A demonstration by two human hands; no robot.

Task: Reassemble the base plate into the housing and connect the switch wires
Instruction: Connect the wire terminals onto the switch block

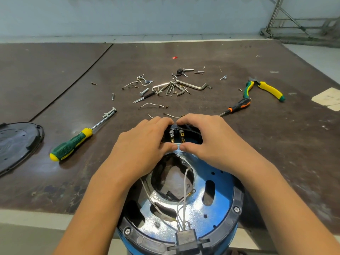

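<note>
**Seating the switch at the far rim of the housing**

The brown surface [55, 74] is carrying everything. The blue housing [233, 236] is standing at the middle of its near edge, open side up. The shiny blue base plate [220, 205] is lying inside it, within a black rim ring [240, 197]. A black cover [16, 144] is lying at the left edge.

The left hand [145, 144] and the right hand [207, 140] are meeting at the housing's far side. Their fingers are curling over the switch [177, 137] from beyond and the thumbs are pressing in from the near side, tip to tip, so both are gripping it.

A green-and-yellow screwdriver [71, 144] is lying left of the hands. Pliers [265, 89] and an orange-handled screwdriver [239, 105] are lying to the right, and hex keys [174, 88] with loose screws are lying toward the middle.

The white wires [184, 183] are trailing loose across the plate's central opening, and a ring terminal [193, 190] is hanging free, joined to nothing.

Judging by this, the switch is being settled in its seat and the wiring is not yet begun. To do it well, the thumbs should be pushing evenly so that the switch is going in square. The two brass tabs should be staying exposed and unbent, and no wire should be getting trapped beneath.
</note>
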